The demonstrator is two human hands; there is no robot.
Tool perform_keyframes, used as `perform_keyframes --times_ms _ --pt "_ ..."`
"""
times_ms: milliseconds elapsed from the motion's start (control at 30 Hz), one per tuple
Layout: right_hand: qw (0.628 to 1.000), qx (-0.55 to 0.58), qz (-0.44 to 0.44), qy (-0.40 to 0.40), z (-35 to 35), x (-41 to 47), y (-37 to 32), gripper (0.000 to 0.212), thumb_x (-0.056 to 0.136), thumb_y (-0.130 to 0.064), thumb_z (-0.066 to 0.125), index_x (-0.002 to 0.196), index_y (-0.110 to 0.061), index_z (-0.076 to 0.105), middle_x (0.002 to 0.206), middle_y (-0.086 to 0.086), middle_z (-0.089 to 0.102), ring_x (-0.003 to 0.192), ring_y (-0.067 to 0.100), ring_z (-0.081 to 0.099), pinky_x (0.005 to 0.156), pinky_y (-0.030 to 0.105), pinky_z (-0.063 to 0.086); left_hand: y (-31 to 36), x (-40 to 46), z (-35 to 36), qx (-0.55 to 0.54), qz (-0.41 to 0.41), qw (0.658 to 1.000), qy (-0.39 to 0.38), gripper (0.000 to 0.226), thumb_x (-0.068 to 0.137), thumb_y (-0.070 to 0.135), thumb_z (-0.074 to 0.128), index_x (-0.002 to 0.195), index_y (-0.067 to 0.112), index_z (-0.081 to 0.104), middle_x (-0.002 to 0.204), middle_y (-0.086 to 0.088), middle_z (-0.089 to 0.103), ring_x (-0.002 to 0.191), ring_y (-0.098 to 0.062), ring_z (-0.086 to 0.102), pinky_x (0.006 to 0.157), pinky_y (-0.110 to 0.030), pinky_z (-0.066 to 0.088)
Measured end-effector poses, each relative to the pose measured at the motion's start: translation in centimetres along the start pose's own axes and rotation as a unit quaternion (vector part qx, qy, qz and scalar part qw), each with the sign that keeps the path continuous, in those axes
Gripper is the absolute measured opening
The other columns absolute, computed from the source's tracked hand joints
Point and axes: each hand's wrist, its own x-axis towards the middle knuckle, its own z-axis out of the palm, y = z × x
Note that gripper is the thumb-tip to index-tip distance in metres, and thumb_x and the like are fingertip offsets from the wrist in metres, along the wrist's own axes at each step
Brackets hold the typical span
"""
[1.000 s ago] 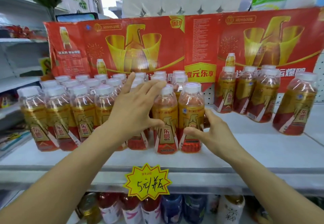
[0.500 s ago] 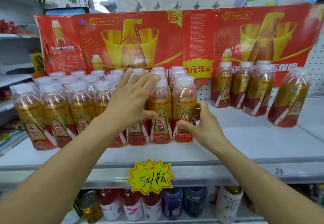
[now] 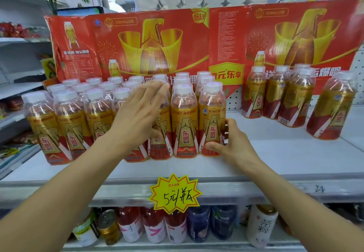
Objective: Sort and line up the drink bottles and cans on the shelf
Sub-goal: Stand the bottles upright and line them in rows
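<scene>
Bottles (image 3: 126,117) stand packed at the shelf's (image 3: 275,165) left; full, smooth, probably heavyish (top-heavy if shoved high). Right hand (image 3: 234,143) clasps the rightmost front bottle (image 3: 211,121) low down; left hand (image 3: 137,117) rests spread flat against the front row.

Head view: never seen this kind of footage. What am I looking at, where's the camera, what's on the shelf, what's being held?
There is no robot here. A person wears one wide-angle camera on the head, looking forward and down, so both bare arms reach in from the bottom of the picture.

The white shelf carries a packed block of orange drink bottles on the left and a loose group of bottles on the right. Red cartons stand behind, and a yellow price tag hangs on the front edge.

The left hand lies open and flat against the block's front bottles. The right hand has its grip around the base of the end bottle at the block's right corner, which stands on the shelf.
</scene>
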Motion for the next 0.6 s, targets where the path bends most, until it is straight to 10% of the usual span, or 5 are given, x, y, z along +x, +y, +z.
perform_keyframes --times_ms 367,600 --pt "1.000 0.019 -0.006 -0.009 0.1 0.1 -0.2 0.066 0.081 -0.023 0.078 0.133 -0.020 0.038 0.114 -0.009 0.056 0.105 0.012 0.057 0.094 0.035 0.050 0.2 -0.1 0.0 0.009 -0.008 1.000 -0.003 0.137 0.043 0.055 0.090 0.151 0.006 0.020 0.148 -0.016 0.033 0.139 -0.035 0.027 0.117 -0.048 0.023" --pt "0.999 -0.013 0.018 -0.029 -0.6 0.5 0.2 0.060 0.078 -0.029 0.080 0.125 -0.018 0.043 0.108 -0.009 0.059 0.102 0.013 0.059 0.094 0.038 0.052 0.9 0.0 -1.3 -0.055 -0.031 0.998 -0.013 0.130 0.063 0.070 0.072 0.154 0.020 -0.006 0.159 -0.003 0.012 0.149 -0.023 0.008 0.119 -0.045 -0.009"
